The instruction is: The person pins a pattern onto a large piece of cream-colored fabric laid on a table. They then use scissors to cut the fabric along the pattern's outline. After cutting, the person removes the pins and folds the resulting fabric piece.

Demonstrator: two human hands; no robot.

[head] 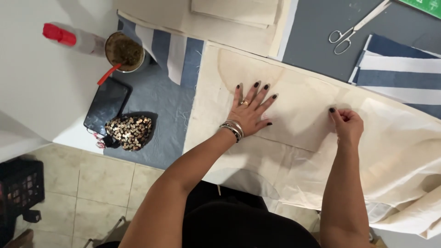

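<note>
A large cream cloth point(303, 151) lies spread over the table, with a cream paper pattern piece point(294, 101) on top of it. My left hand point(250, 110) presses flat on the pattern, fingers spread, with a ring and bracelets on it. My right hand point(347, 124) is closed, pinching the pattern's edge and the cloth beneath between thumb and fingers. Whether a pin is in those fingers is too small to tell.
Silver scissors point(353, 30) lie on the grey mat at the back right, beside folded blue-and-white striped fabric point(399, 73). At the left stand a cup with a red straw point(124, 53), a red-capped bottle point(69, 37), a dark phone point(106, 105) and a sequinned pouch point(130, 132). More cream cloth point(234, 14) lies at the back.
</note>
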